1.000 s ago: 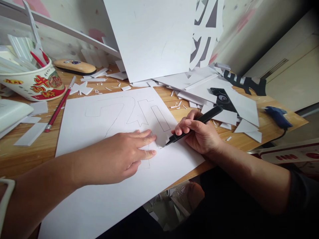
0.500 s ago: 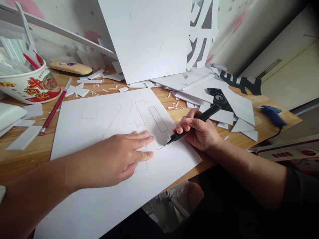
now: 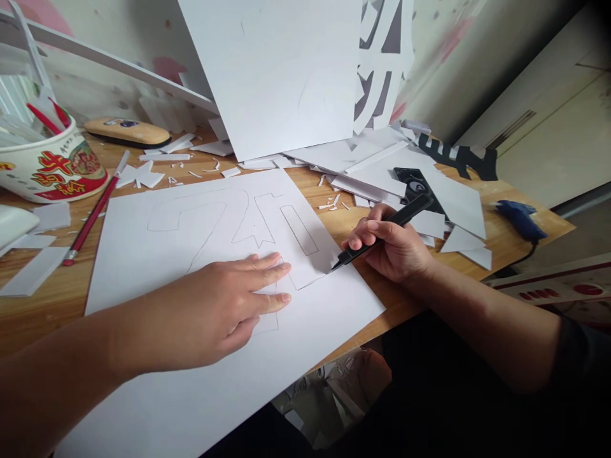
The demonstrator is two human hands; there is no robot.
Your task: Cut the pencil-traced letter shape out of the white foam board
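Note:
A large white board lies on the wooden table, bearing thin outlines of block-like shapes. My left hand rests on it with fingers stretched out and spread, covering part of the outlines. Pinched in my right hand is a black pen, held slanted. Its tip touches the board near the right edge, at the end of a thin line running from a corner to the left. The inside of my right grip is partly hidden.
Behind the board stands a white panel. White offcuts, a black phone-like object and a blue glue gun lie to the right. At left are a paper bucket, a red pencil and a tan case.
My right hand has moved the pen to the right and slightly away from me, and the drawn line is longer. My left hand stays flat on the board. The view has shifted slightly.

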